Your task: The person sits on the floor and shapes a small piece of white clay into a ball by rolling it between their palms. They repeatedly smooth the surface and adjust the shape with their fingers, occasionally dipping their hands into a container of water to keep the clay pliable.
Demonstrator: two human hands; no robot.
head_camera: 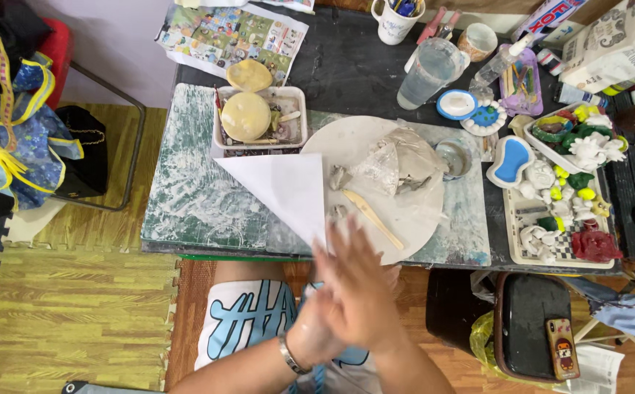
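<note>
Dark and crowded, the worktop (346,66) carries a mottled green cutting mat (186,190) along its near edge, and on that mat sits a round white board (405,219) dusted with clay.

Your two hands are off the near edge, above your lap. Your right hand (357,292) lies flat over your left hand (317,332), palms pressed together and blurred. I judge you are rolling or warming a small bit of clay between them, but nothing shows between the palms, so I cannot tell whether they hold anything.

What looks done: a lump of grey clay (412,164) sits unwrapped in its crumpled clear plastic (379,164) near the far side of the board, and small grey scraps (339,177) lie torn off beside it. A wooden modelling tool (372,217) rests slantwise on the board, untouched. A white sheet of paper (284,186) overlaps the board's left rim, its point toward you.

What seems left: no shaped piece stands on the board yet, so the forming itself is, by my reading, barely begun.

At the mat's far edge a white tub (292,98) holds pale round discs (246,115). A glass of water (430,73) stands beyond the board. Toward the right edge a tray (521,252) carries painted white, green and yellow figures (572,146).
</note>
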